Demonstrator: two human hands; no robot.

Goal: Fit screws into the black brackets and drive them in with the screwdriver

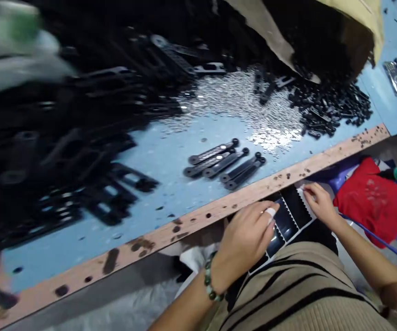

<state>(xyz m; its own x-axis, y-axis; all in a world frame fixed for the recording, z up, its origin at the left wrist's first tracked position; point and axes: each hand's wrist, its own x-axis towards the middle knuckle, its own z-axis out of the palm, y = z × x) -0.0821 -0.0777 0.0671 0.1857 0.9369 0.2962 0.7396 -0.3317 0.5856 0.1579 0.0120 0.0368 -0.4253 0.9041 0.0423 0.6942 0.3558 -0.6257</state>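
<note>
At the table's front edge, over my lap, lies a sheet of dark glossy rectangles with white serrated borders (292,207). My right hand (320,204) is closed in a pinch at its far right corner, by the white border. Over the sheet's left part is my left hand (248,232), its fingers curled together and a white band round one finger. What those fingers hold, if anything, is hidden. A beaded bracelet (209,278) circles the left wrist. Beyond the hands, several slim black bar-shaped parts (226,163) lie side by side on the blue tabletop (171,161).
A pile of small shiny metal pieces (240,101) covers the table's middle. Heaps of black parts (109,105) lie left, and small black pieces (332,103) spill from a sack (374,27). The wooden edge strip (198,220) borders the table. Red cloth (374,202) is at right.
</note>
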